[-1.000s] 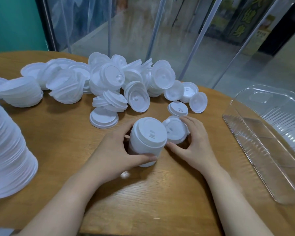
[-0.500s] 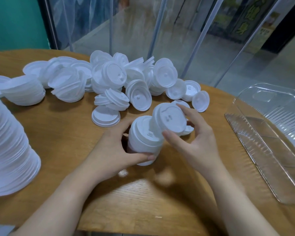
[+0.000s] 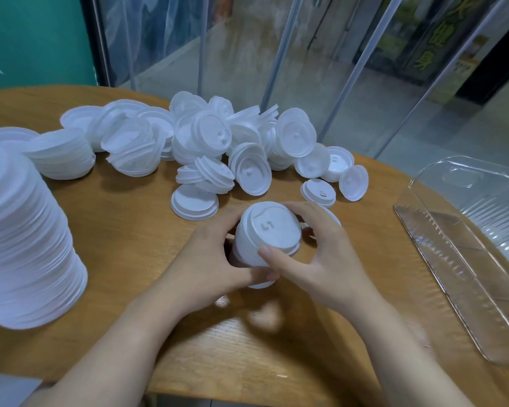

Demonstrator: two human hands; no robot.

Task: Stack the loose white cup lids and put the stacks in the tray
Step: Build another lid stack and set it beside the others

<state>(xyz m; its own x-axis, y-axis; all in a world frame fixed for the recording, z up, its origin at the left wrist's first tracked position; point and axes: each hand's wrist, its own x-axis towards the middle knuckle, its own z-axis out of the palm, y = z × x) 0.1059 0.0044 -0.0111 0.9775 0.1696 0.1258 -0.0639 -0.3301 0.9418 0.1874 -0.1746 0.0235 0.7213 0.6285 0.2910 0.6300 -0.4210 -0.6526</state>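
Observation:
A short stack of white cup lids [image 3: 269, 235] stands on the wooden table [image 3: 130, 230] in front of me. My left hand [image 3: 215, 259] grips the stack's left side and base. My right hand [image 3: 323, 254] curls round the top lid, thumb on its near rim and fingers over the far rim. Loose white lids [image 3: 218, 148] lie heaped behind the stack, with single lids [image 3: 319, 192] scattered nearer. The clear plastic tray [image 3: 465, 259] lies at the right, with no lids visible in it.
A tall stack of white lids [image 3: 24, 245] stands at the left edge, with a shorter leaning stack [image 3: 62, 154] behind it. Glass panels and metal poles rise beyond the table's far edge. The table's near edge runs below my forearms.
My right hand picked a loose lid off the table beside the stack, lifted it, and now holds it seated on top of the stack. The left hand kept its grip.

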